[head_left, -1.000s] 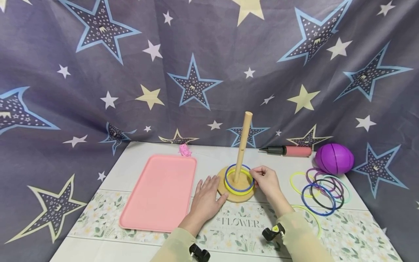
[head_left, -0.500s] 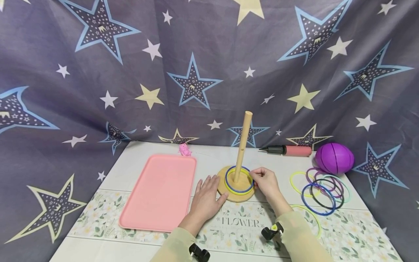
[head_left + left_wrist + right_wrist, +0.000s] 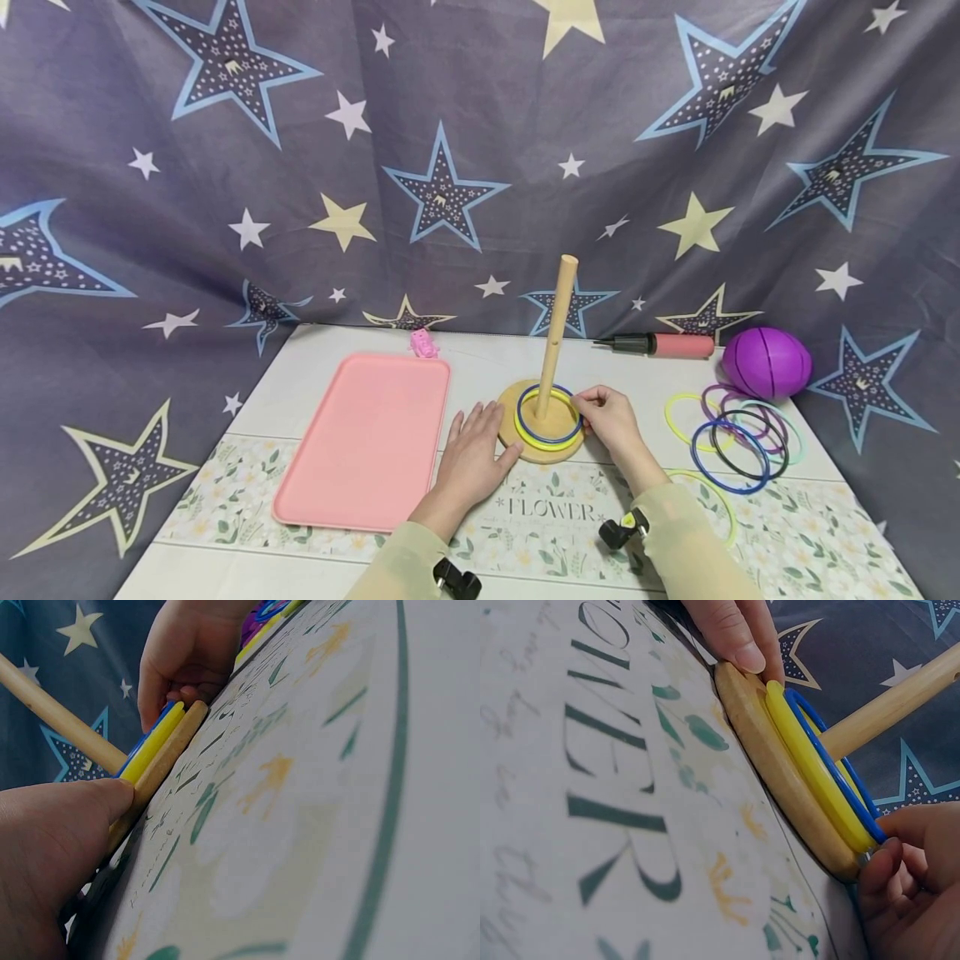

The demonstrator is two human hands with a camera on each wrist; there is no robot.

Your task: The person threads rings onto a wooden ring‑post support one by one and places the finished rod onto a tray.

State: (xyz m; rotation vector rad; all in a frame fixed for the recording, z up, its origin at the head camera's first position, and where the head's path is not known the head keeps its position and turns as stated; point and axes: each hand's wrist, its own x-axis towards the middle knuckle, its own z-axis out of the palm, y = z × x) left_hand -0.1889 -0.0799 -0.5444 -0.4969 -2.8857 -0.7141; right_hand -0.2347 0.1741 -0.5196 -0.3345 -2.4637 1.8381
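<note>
Matte pale tabletop [image 3: 247,575] with printed floral band [image 3: 240,467]; on it a smooth pink tray [image 3: 367,450] with rounded corners, and beside it a wooden stand [image 3: 555,342], its slim pole rising from a thick round base [image 3: 780,772]. Left hand [image 3: 472,458] lies flat, thumb at the base's edge; right hand [image 3: 611,421] pinches the thin blue ring [image 3: 838,773], which encircles the pole above the thicker-looking yellow ring [image 3: 821,776]. Pole covers part of the far arcs; whether those fingertips also touch yellow is hard to judge.
</note>
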